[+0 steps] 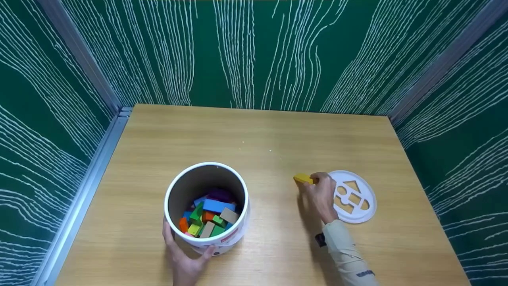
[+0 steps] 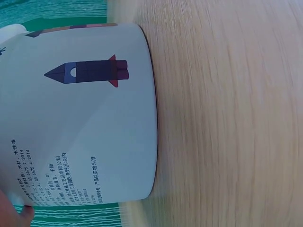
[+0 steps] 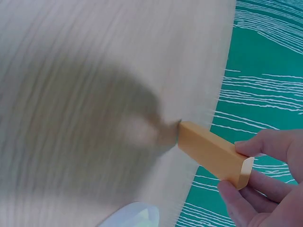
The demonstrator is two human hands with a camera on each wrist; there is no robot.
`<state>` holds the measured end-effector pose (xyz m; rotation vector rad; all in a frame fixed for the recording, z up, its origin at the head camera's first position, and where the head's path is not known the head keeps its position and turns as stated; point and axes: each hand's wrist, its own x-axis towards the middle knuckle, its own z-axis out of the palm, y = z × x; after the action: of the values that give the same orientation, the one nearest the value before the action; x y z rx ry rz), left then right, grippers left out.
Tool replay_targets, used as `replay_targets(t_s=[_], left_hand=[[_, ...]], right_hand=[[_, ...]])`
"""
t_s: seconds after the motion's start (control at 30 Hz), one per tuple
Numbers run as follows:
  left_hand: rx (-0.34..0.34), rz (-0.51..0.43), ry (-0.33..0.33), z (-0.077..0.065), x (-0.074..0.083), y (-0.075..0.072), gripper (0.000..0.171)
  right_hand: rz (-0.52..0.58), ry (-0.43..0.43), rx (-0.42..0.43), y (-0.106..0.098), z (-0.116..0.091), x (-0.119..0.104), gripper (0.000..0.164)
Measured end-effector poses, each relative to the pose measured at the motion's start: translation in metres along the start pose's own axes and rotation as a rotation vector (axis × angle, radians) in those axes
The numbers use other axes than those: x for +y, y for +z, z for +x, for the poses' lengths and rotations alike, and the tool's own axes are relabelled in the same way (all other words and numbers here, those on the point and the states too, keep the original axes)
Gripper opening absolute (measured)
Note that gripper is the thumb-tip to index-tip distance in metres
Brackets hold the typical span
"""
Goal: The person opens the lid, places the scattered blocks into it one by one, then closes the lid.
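My right hand (image 1: 322, 194) pinches a yellow rectangular block (image 1: 303, 178) between thumb and fingers. In the right wrist view the block (image 3: 213, 153) slants, its far end near or on the wood; whether it touches cannot be told. On the left, a white round bucket (image 1: 234, 243) stands with its top uncovered. My left hand (image 1: 186, 260) holds its near left side, thumb in front and fingers around the side. Inside the bucket lie several coloured blocks (image 1: 218, 206). The left wrist view shows the bucket's wall (image 2: 113, 127) with a printed rocket, and a bit of the hand.
A white round lid (image 1: 367, 190) with shaped cut-outs lies flat beside my right hand. The wooden table (image 1: 254, 131) is bordered by green walls (image 1: 202, 59) with white wavy lines. A metal rail (image 1: 85, 190) runs along the left edge.
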<state>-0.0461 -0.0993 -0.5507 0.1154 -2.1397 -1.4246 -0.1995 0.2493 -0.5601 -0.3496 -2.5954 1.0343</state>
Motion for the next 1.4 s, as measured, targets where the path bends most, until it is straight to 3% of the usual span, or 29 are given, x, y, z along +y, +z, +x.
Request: replay_targets(t_s=[0.2, 0.37, 0.53, 0.83, 1.07, 1.4], left_hand=[[-0.001, -0.008, 0.010, 0.002, 0.012, -0.002, 0.114], [-0.012, 0.008, -0.001, 0.000, -0.003, 0.000, 0.115], [-0.014, 0.002, -0.007, 0.001, -0.003, 0.000, 0.116], [-0.017, 0.008, -0.021, 0.000, -0.003, 0.000, 0.116], [0.006, -0.021, 0.110, -0.001, -0.010, 0.000, 0.117], [-0.009, -0.002, 0.057, -0.001, -0.007, -0.001, 0.116]], right_hand=[[0.023, -0.024, -0.006, -0.005, -0.002, -0.006, 0.042], [0.033, -0.084, 0.012, -0.010, -0.003, -0.013, 0.029], [0.049, -0.189, 0.079, -0.016, -0.002, -0.024, 0.019], [0.086, -0.270, 0.097, -0.028, -0.008, -0.048, 0.016], [0.093, -0.365, 0.128, -0.038, -0.013, -0.069, 0.017], [0.112, -0.454, 0.125, -0.053, -0.024, -0.098, 0.021]])
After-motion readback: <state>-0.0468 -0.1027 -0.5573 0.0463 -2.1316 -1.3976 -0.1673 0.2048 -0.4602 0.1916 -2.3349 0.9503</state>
